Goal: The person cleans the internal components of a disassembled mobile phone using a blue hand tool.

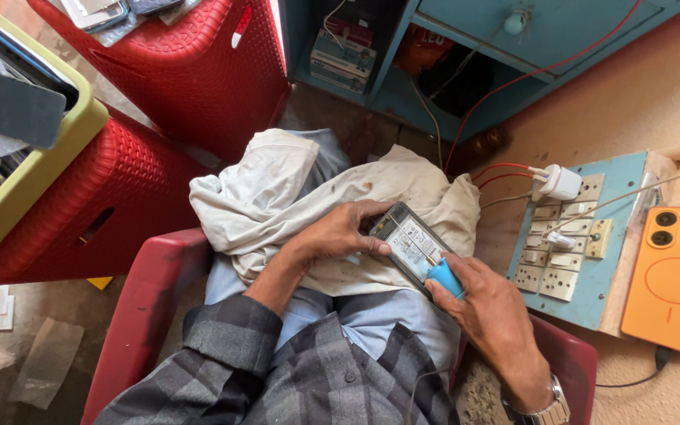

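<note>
The phone (409,245) lay open on its back over a white cloth (293,197) on the person's lap, showing a white sticker inside. The left hand (340,232) gripped its top end, and the right hand (485,303) pinched a blue-handled screwdriver (444,275) against it. Red stools (120,197) crowded the left side, and a switch board (584,236) sat close on the right.

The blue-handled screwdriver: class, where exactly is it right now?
In the head view, right of centre, the blue-handled screwdriver is in the right hand, its tip on the opened phone that the left hand holds.
</note>
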